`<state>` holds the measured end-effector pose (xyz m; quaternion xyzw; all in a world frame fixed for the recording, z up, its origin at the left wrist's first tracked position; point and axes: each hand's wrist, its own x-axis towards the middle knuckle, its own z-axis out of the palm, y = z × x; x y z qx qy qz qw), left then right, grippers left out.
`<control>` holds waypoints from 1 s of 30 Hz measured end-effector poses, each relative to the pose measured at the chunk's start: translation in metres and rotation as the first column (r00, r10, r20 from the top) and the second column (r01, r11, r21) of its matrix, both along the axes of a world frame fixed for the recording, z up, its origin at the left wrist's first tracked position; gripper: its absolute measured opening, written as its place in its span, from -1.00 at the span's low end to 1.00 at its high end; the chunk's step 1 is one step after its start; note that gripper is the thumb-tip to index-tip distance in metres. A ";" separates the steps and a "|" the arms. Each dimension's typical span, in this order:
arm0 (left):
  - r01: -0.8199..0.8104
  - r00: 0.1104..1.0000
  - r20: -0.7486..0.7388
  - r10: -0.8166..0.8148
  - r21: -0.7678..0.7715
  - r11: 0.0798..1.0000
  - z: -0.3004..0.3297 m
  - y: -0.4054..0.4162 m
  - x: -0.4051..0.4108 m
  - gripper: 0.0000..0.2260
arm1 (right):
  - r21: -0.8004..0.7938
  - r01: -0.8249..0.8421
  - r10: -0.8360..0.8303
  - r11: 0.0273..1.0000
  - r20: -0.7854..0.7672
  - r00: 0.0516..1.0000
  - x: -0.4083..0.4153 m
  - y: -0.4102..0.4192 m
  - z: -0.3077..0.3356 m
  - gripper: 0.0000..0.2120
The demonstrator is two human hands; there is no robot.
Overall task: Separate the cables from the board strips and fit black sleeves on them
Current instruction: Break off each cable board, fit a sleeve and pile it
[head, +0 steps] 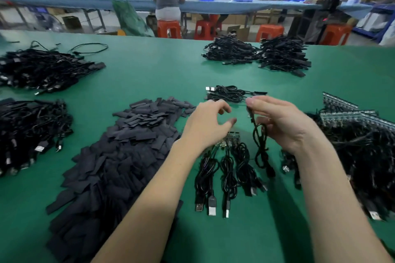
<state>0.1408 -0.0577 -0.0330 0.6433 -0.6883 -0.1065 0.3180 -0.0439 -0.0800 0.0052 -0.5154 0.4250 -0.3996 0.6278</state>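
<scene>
At a green work table (235,66), your right hand (284,126) pinches the upper end of a single black cable (261,145) between thumb and fingertips, its coiled length dangling below the pinch and its plug hanging just above the table, while your left hand (205,126) hovers with fingers loosely curled and nothing held, just left of that pinch. Directly below the gap between your hands lies the board strip (232,137), still carrying several cables (226,168) that trail toward you with their USB plugs (211,206) flat on the table. The heap of black sleeves (128,145) sits to the left of your free hand, within easy reach. The risks from here look plain: the dangling loop hangs close beside the cables still on the strip, so it could snag one and drag the strip when you lift; the pinch is light and near the tip, so the cable could slip as a sleeve is pushed on; and reaching into the heap could bring up two sleeves stuck together or scatter loose ones onto the strip. Whether the small board at the held end came away whole is hidden by your fingers. A short row of finished cables (230,93) lies just beyond your fingertips, near enough for the free end to sweep
</scene>
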 end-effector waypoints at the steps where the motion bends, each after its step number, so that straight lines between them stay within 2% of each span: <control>1: -0.055 0.996 0.064 0.058 -0.047 0.997 0.002 0.000 0.006 -0.73 | 0.022 0.031 -0.030 0.999 -0.012 0.999 0.011 0.002 -0.006 -0.64; 3: -0.181 0.958 0.198 0.207 -0.142 0.973 0.006 0.000 0.021 -0.67 | 0.058 0.070 -0.067 0.996 -0.050 0.997 0.027 0.004 -0.018 -0.73; 5: -0.305 0.897 0.281 0.342 -0.168 0.937 0.008 0.001 0.040 -0.57 | 0.069 0.094 -0.088 0.993 -0.086 0.992 0.034 0.004 -0.029 -0.78; 7: -0.430 0.837 0.334 0.433 -0.090 0.899 0.008 0.002 0.059 -0.43 | 0.069 0.113 -0.107 0.991 -0.093 0.990 0.036 0.004 -0.035 -0.79; 10: -0.557 0.801 0.369 0.472 0.166 0.814 0.001 0.005 0.080 -0.26 | 0.067 0.125 -0.119 0.990 -0.087 0.989 0.034 0.003 -0.037 -0.82; 13: -0.558 0.805 0.448 0.389 0.348 0.754 -0.010 0.007 0.082 -0.27 | 0.068 0.106 -0.102 0.992 -0.071 0.992 0.034 0.004 -0.037 -0.86; 20: -0.504 0.792 0.527 0.308 0.280 0.817 -0.009 0.006 0.064 -0.53 | 0.060 0.104 -0.099 0.993 -0.077 0.992 0.034 0.004 -0.039 -0.87; 26: -0.398 0.836 0.509 0.207 0.302 0.866 0.001 0.006 0.043 -0.60 | 0.042 0.095 -0.092 0.995 -0.071 0.993 0.033 0.003 -0.040 -0.92; 30: -0.337 0.882 0.435 0.181 0.315 0.887 0.007 0.006 0.041 -0.62 | 0.040 0.087 -0.084 0.995 -0.061 0.995 0.032 0.004 -0.039 -0.91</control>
